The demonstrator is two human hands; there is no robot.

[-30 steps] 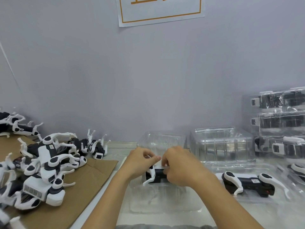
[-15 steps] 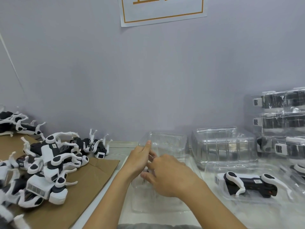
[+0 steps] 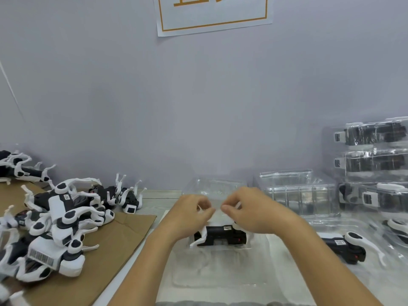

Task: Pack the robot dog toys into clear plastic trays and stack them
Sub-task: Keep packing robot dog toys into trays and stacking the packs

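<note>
Now | left hand [image 3: 189, 214], right hand [image 3: 249, 208] pinching tray lid [image 3: 217, 208] | dog [image 3: 220, 236] beneath

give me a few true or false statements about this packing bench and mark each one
1. A pile of unpacked robot dog toys lies on brown cardboard at the left. True.
2. The toy in front of the person lies under the left hand and right hand. True.
3. The stack of packed trays stands at the far left. False: it stands at the far right, against the wall.
4. The wall sign has a green border. False: the border is orange.
5. Another toy lies in a tray at the right. True.
</note>
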